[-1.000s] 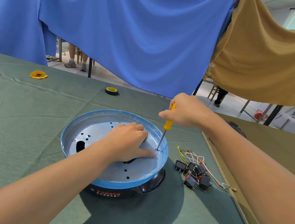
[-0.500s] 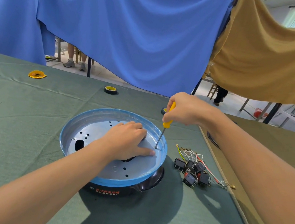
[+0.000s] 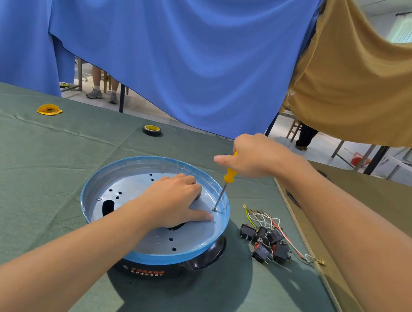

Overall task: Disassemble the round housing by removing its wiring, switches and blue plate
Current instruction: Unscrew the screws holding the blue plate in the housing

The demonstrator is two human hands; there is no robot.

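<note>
Flat beneath left fingers: blue plate

The only writing I see is on the round housing, on its black near wall. It sits toward me from my right hand gripping the yellow screwdriver, just below the blue plate rim. An orange line of Chinese characters runs above a smaller white line, and neither is legible to me.

Right hand hides the screwdriver handle's top.
</note>
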